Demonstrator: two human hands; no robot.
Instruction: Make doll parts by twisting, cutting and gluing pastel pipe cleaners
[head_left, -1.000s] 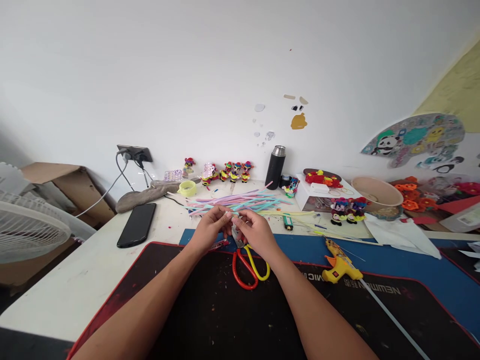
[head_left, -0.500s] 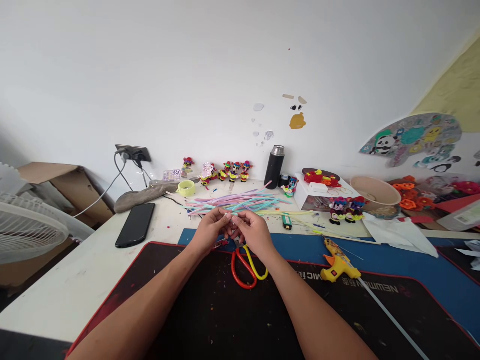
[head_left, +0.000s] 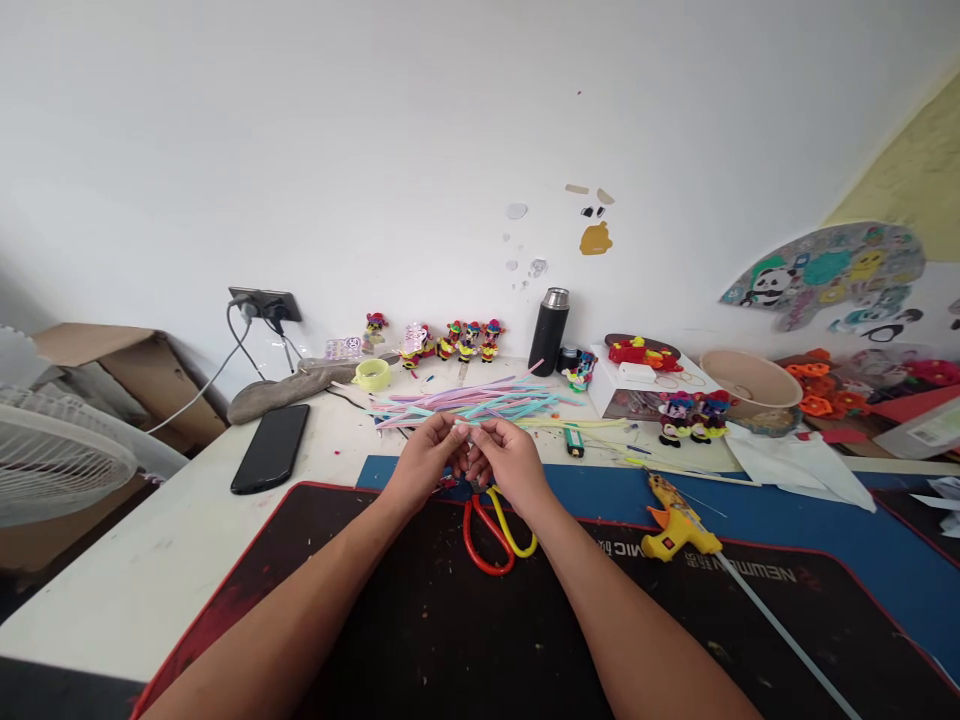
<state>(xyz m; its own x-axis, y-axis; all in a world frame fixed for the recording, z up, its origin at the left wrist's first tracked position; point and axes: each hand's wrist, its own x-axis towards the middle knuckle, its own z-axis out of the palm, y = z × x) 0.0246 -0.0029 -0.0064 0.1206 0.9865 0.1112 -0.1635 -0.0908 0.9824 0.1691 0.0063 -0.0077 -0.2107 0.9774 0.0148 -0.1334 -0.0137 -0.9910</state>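
Observation:
My left hand (head_left: 427, 458) and my right hand (head_left: 508, 458) meet at the fingertips over the far edge of the black mat (head_left: 450, 630). Both are closed in a pinch. Whatever sits between the fingers is too small and too covered to name. Just below the hands lie scissors (head_left: 489, 545) with one red and one yellow handle loop; their blades are partly hidden beneath my fingers. Behind the hands spreads a loose pile of pastel pipe cleaners (head_left: 480, 400) in pink, purple, blue and yellow.
A yellow glue gun (head_left: 679, 525) with a long glue stick lies at right. A phone (head_left: 271, 450) is at left, near a fan (head_left: 67, 450). Toward the wall stand a black thermos (head_left: 550, 332), several small figures (head_left: 470, 342), a tape roll (head_left: 372, 375) and a white box (head_left: 637, 392).
My hands stay together in nearly the same place, with only slight shifts of the fingers. The scissors and everything around them look unmoved.

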